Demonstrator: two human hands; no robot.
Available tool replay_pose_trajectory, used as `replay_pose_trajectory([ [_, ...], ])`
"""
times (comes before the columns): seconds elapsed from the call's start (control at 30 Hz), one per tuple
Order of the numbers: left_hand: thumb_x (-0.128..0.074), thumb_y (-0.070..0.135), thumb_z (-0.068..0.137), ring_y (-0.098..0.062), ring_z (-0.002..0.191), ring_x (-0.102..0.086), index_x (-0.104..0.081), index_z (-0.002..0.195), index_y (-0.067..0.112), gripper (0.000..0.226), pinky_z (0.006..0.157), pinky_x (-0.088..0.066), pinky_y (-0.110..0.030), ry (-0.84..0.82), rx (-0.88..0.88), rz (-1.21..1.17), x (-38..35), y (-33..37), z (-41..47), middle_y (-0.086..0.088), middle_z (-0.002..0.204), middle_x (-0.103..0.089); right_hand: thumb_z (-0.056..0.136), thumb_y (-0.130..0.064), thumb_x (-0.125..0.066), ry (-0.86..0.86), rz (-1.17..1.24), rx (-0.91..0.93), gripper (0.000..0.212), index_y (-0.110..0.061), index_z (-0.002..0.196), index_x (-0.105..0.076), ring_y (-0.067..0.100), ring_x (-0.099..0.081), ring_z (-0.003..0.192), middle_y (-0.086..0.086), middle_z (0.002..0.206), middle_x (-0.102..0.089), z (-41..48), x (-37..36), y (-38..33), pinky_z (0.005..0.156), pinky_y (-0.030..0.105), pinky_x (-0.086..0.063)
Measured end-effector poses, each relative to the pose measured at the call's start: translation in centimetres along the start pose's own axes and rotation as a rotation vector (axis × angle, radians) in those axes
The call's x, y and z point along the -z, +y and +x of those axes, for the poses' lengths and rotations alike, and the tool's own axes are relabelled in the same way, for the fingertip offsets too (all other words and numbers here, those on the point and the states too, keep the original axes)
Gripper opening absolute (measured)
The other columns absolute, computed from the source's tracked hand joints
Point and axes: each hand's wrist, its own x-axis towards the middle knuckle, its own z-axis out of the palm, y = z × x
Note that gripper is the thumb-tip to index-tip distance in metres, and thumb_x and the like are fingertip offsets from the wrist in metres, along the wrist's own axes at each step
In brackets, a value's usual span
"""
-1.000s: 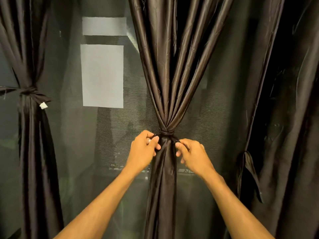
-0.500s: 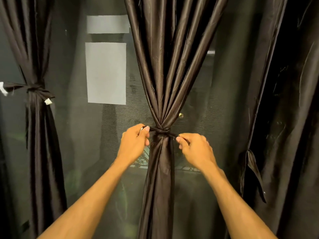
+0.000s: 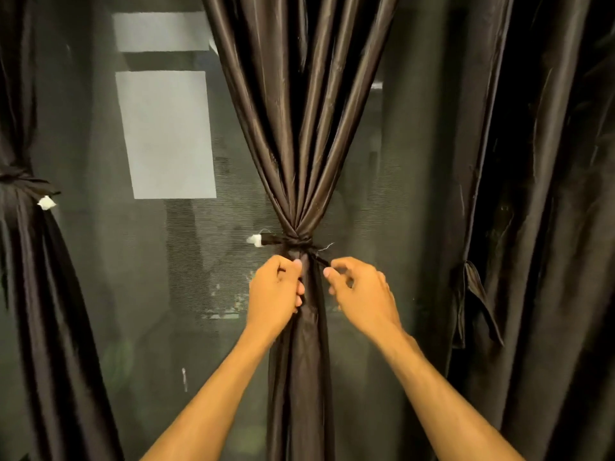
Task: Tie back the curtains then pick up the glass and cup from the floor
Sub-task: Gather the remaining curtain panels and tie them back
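Note:
The middle dark brown curtain (image 3: 299, 144) is gathered and bound by a thin dark tie-back (image 3: 296, 241) with a knot. The tie's left end, with a white tag (image 3: 255, 240), sticks out free. My left hand (image 3: 276, 294) is just below the knot, fingers curled, resting against the bundled curtain. My right hand (image 3: 361, 291) is on the other side, thumb and forefinger pinching the tie's right end. The left curtain (image 3: 23, 261) is tied too. No glass, cup or floor is in view.
Behind the curtains is a dark mesh screen (image 3: 199, 261) with pale rectangles (image 3: 166, 134) showing through. On the right hangs a loose dark curtain (image 3: 532, 227) with its own tie strip (image 3: 472, 294) dangling.
The knot is now drawn tight. My left hand has let go of the tagged end and dropped below the knot; my right hand has also lowered.

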Motion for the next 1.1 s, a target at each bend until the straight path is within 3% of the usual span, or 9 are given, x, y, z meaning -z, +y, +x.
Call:
replay_pose_trajectory([
  [0.17,-0.057,0.021,0.092,-0.012,0.046,-0.054,-0.058,0.074,0.006,0.023,0.051,-0.046,-0.031,-0.075,0.008,0.022,-2.8,-1.3,-2.1,-0.001,0.055,-0.061,0.09,-0.036,-0.061,0.015,-0.04,-0.057,0.009,-0.031,0.09,-0.069,0.017,-0.067,0.073,-0.008,0.072,-0.069,-2.7,1.4,1.8,0.078,0.039,-0.056],
  [0.3,-0.059,0.019,0.091,-0.014,0.046,-0.054,-0.057,0.07,0.009,0.024,0.052,-0.045,-0.03,-0.192,0.026,-0.01,-5.6,-1.3,-3.8,-0.002,0.055,-0.062,0.088,-0.033,-0.06,0.082,-0.108,-0.106,0.012,-0.03,0.082,-0.07,0.014,-0.064,0.073,-0.009,0.072,-0.069,-4.5,3.3,3.7,0.076,0.038,-0.055],
  [0.6,-0.059,0.019,0.089,-0.012,0.048,-0.055,-0.064,0.075,0.008,0.019,0.055,-0.049,-0.031,-0.393,0.015,-0.057,-12.9,2.0,-6.7,-0.003,0.059,-0.063,0.084,-0.027,-0.063,0.496,-0.095,-0.177,0.01,-0.03,0.075,-0.069,0.008,-0.062,0.062,-0.012,0.058,-0.063,-4.9,10.8,8.3,0.067,0.03,-0.052],
  [0.7,-0.056,0.015,0.087,-0.007,0.046,-0.054,-0.068,0.075,0.016,0.017,0.053,-0.046,-0.026,-0.443,-0.017,-0.044,-15.3,3.1,-7.7,-0.002,0.058,-0.063,0.084,-0.026,-0.061,0.614,-0.096,-0.227,0.012,-0.03,0.076,-0.069,0.005,-0.061,0.061,-0.012,0.057,-0.062,-5.0,13.3,9.9,0.063,0.026,-0.047],
  [0.8,-0.054,0.018,0.089,-0.004,0.049,-0.056,-0.069,0.086,0.021,0.016,0.057,-0.049,-0.028,-0.471,-0.045,-0.002,-17.9,4.2,-8.4,-0.003,0.065,-0.069,0.086,-0.026,-0.059,0.654,-0.101,-0.273,0.01,-0.028,0.08,-0.067,0.009,-0.062,0.063,-0.009,0.059,-0.062,-4.8,15.1,11.5,0.066,0.031,-0.052],
  [0.9,-0.056,0.025,0.09,-0.013,0.061,-0.064,-0.066,0.1,0.022,0.015,0.068,-0.057,-0.038,-0.433,-0.01,0.005,-20.5,5.5,-8.6,0.001,0.073,-0.071,0.087,-0.033,-0.064,0.626,-0.11,-0.266,0.006,-0.029,0.09,-0.064,0.009,-0.062,0.068,-0.01,0.068,-0.063,-4.5,16.4,13.0,0.067,0.033,-0.052],
  [1.0,-0.056,0.033,0.088,-0.024,0.078,-0.067,-0.061,0.092,0.022,0.013,0.069,-0.057,-0.042,-0.271,0.042,0.055,-22.1,6.0,-8.0,0.003,0.076,-0.069,0.085,-0.042,-0.067,0.56,-0.127,-0.242,0.025,-0.029,0.105,-0.059,0.006,-0.06,0.073,-0.012,0.085,-0.062,-4.0,17.1,14.3,0.07,0.033,-0.05],
  [1.1,-0.054,0.043,0.087,-0.02,0.086,-0.06,-0.051,0.089,0.026,0.017,0.073,-0.046,-0.037,-0.11,0.116,0.201,-22.7,5.6,-6.9,0.006,0.085,-0.062,0.085,-0.045,-0.067,0.479,-0.133,-0.205,0.035,-0.029,0.114,-0.056,0.004,-0.061,0.076,-0.014,0.095,-0.061,-3.1,17.6,15.4,0.073,0.031,-0.049],
])
